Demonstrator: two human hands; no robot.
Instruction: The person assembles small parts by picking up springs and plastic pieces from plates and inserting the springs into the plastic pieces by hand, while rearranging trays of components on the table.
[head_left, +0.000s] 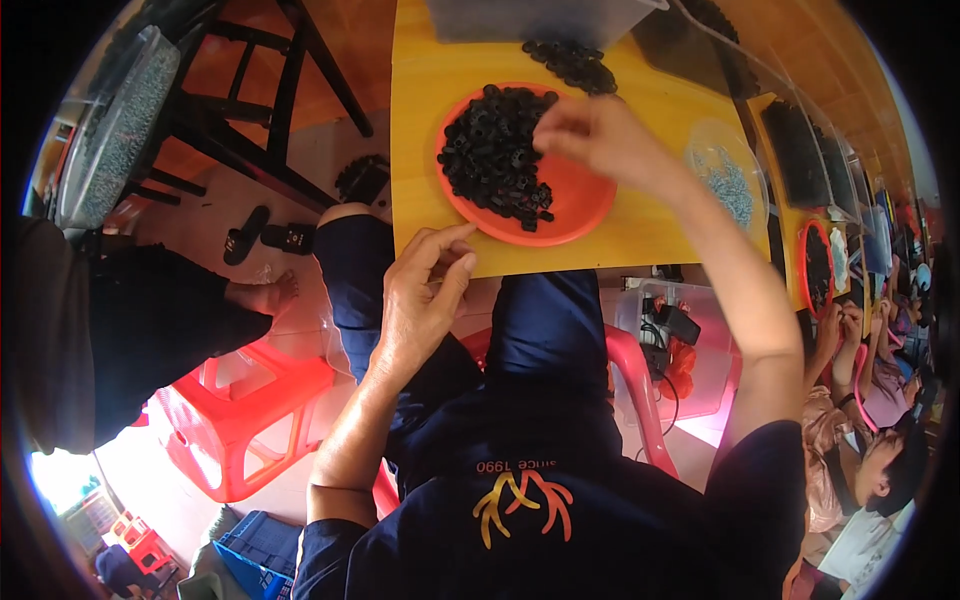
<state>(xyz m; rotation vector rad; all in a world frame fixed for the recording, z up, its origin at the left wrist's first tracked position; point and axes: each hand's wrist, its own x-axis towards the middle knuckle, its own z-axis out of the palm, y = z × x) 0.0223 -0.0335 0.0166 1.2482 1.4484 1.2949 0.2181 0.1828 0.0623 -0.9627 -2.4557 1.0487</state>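
An orange round plate (575, 205) on the yellow table holds a heap of small black parts (495, 150); their exact kind is too small to tell. My right hand (600, 140) reaches over the plate's right side, slightly blurred. Its fingers are drawn together at the edge of the heap, and whatever they pinch is hidden. At the table's near edge is my left hand (430, 285), its index fingertip by the plate's lower rim. The thumb stands apart from the bent fingers, and I see nothing between them.
More black parts (575, 65) lie behind the plate, before a grey bin (545, 20). Right of the plate, a clear dish holds silvery small pieces (722, 185). A red stool (240, 420) and another person's leg (170, 330) are at left; other people sit at far right.
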